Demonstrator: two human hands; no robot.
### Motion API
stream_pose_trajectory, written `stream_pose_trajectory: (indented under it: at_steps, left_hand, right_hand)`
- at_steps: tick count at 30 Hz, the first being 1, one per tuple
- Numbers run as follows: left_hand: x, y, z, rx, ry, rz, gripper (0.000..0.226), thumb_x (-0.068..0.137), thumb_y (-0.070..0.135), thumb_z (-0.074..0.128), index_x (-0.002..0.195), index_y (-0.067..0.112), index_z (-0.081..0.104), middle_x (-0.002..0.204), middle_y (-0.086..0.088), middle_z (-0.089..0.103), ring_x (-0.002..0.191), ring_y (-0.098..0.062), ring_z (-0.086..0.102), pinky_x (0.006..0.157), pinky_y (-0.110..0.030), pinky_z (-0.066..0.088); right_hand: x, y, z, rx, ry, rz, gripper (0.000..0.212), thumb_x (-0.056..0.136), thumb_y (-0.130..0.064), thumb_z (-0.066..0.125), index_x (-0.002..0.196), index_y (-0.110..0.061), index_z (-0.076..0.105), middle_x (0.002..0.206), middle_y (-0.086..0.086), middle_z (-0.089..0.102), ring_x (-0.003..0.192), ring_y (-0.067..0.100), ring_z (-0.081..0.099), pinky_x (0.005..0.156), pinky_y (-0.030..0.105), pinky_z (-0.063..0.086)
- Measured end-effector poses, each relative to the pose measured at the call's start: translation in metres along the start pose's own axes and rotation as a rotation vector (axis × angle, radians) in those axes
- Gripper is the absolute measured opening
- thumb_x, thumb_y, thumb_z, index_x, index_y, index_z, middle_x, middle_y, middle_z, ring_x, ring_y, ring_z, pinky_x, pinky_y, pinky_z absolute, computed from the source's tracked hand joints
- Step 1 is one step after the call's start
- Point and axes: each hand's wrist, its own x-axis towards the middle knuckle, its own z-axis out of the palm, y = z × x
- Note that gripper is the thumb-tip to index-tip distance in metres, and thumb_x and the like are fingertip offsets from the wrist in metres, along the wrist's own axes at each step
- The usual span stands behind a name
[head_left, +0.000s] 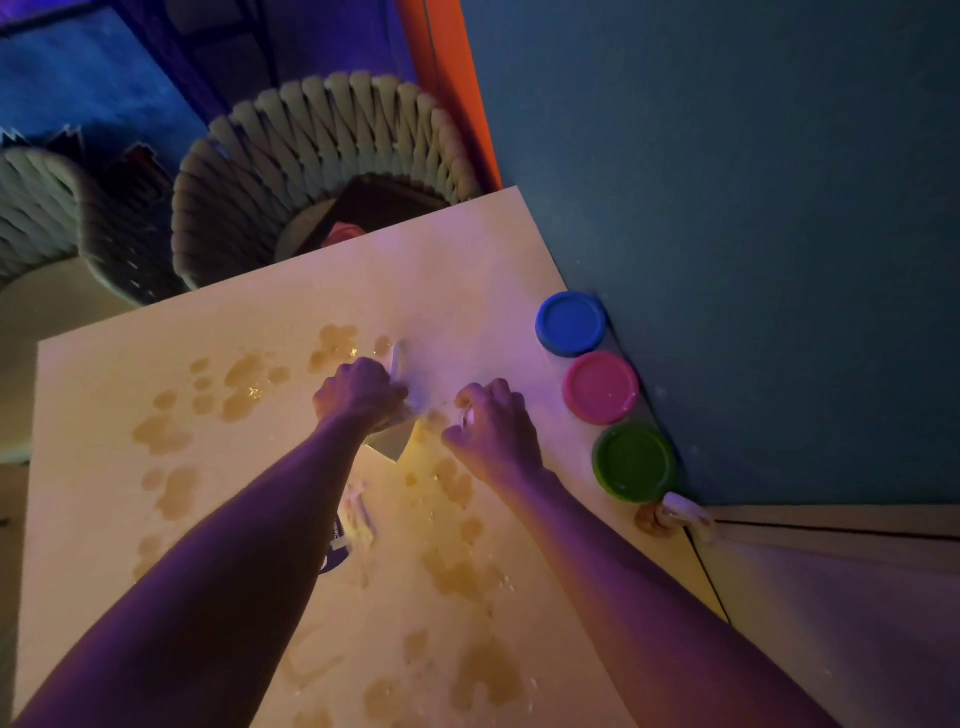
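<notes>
Two pale woven rope baskets (332, 156) stand beyond the cream tabletop (104, 571), which is blotched with brown sticky smears (244, 384). My left hand (358, 395) fists tight round a thin white wipe (392, 441) mid-table: probably light, limp, best gripped bunched. My right hand (493, 431) pinches what seems its other corner. Three round lidded tubs (601, 387), blue, pink, green, crowd the right edge.

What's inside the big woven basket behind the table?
A dark flat item and something pink show inside the woven basket. The table edge covers its near part, so anything lower down is hidden.
</notes>
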Motion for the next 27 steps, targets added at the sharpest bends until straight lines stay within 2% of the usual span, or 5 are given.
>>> stream_pose_trajectory:
  at_steps: [7, 13, 17, 23, 27]
  left_hand:
    - [-0.052, -0.007, 0.002, -0.14, 0.043, -0.008, 0.024, 0.078, 0.044, 0.062, 0.092, 0.027, 0.072, 0.093, -0.003, 0.069, 0.082, -0.029, 0.064, 0.074, -0.034, 0.05]
    - [-0.117, -0.02, 0.011, -0.253, 0.08, 0.031, 0.023, 0.082, 0.046, 0.06, 0.095, 0.031, 0.071, 0.093, 0.0, 0.072, 0.082, -0.028, 0.065, 0.072, -0.035, 0.053]
    - [-0.165, -0.036, 0.019, -0.324, 0.102, 0.094, 0.024, 0.085, 0.044, 0.06, 0.099, 0.029, 0.072, 0.092, 0.001, 0.074, 0.081, -0.026, 0.065, 0.066, -0.032, 0.047]
    - [-0.233, -0.068, 0.038, -0.405, 0.121, 0.216, 0.026, 0.087, 0.049, 0.058, 0.098, 0.029, 0.07, 0.091, 0.004, 0.075, 0.084, -0.025, 0.069, 0.068, -0.034, 0.054]
    - [-0.279, -0.08, 0.05, -0.408, 0.107, 0.343, 0.025, 0.087, 0.047, 0.061, 0.102, 0.029, 0.071, 0.097, 0.006, 0.075, 0.09, -0.024, 0.069, 0.069, -0.029, 0.043]
  right_hand:
    - [-0.029, 0.006, -0.007, 0.028, -0.006, 0.008, 0.036, 0.079, -0.027, 0.063, 0.114, -0.019, 0.061, 0.115, 0.01, 0.054, 0.106, 0.031, 0.051, 0.08, 0.034, 0.048]
    - [-0.075, 0.013, -0.003, 0.101, -0.016, 0.097, 0.039, 0.077, -0.028, 0.065, 0.115, -0.02, 0.061, 0.116, 0.009, 0.053, 0.106, 0.032, 0.051, 0.089, 0.035, 0.047]
    - [-0.122, 0.015, 0.007, 0.156, 0.01, 0.165, 0.041, 0.074, -0.03, 0.068, 0.114, -0.022, 0.061, 0.113, 0.007, 0.054, 0.103, 0.03, 0.055, 0.088, 0.034, 0.05]
    - [-0.204, 0.018, 0.02, 0.19, 0.112, 0.262, 0.037, 0.073, -0.03, 0.07, 0.109, -0.023, 0.063, 0.108, 0.006, 0.055, 0.097, 0.029, 0.059, 0.087, 0.034, 0.051]
    - [-0.262, 0.021, 0.03, 0.226, 0.202, 0.364, 0.035, 0.073, -0.029, 0.072, 0.106, -0.026, 0.063, 0.108, 0.003, 0.053, 0.096, 0.027, 0.058, 0.081, 0.03, 0.05]
